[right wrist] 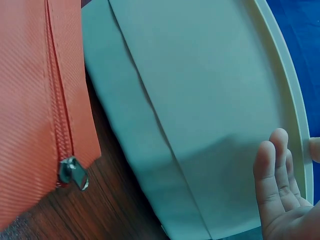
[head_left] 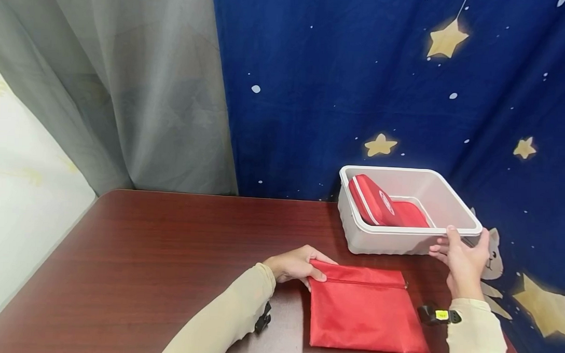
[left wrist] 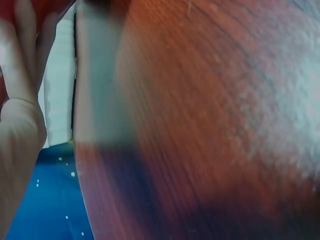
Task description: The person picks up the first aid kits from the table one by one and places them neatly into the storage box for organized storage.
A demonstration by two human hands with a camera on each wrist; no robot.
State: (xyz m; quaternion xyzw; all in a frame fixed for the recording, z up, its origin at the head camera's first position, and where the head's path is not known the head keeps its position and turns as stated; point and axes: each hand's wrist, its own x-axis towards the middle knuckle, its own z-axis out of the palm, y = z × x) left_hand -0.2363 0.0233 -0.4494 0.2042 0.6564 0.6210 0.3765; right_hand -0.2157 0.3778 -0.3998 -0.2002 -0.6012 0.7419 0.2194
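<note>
A flat red zippered pouch (head_left: pixel 366 314) lies over the near part of the table, its zipper running along the far edge. My left hand (head_left: pixel 299 265) grips the pouch's far left corner, thumb on top. In the left wrist view that hand (left wrist: pixel 22 85) appears at the left edge, against a bit of red. A light grey plastic bin (head_left: pixel 401 240) stands behind the pouch. My right hand (head_left: pixel 464 258) holds the bin's front right corner, with a digit over the rim and several fingers (right wrist: pixel 267 180) along the outer wall. The zipper pull (right wrist: pixel 75 172) hangs near the bin.
Inside the bin, a red case (head_left: pixel 372 200) with white trim leans on the left wall, beside another red item (head_left: pixel 411 215) lying flat. The brown wooden table (head_left: pixel 167 255) stretches to the left. A blue star-patterned curtain (head_left: pixel 303 120) hangs behind it, next to a grey one (head_left: pixel 163 99).
</note>
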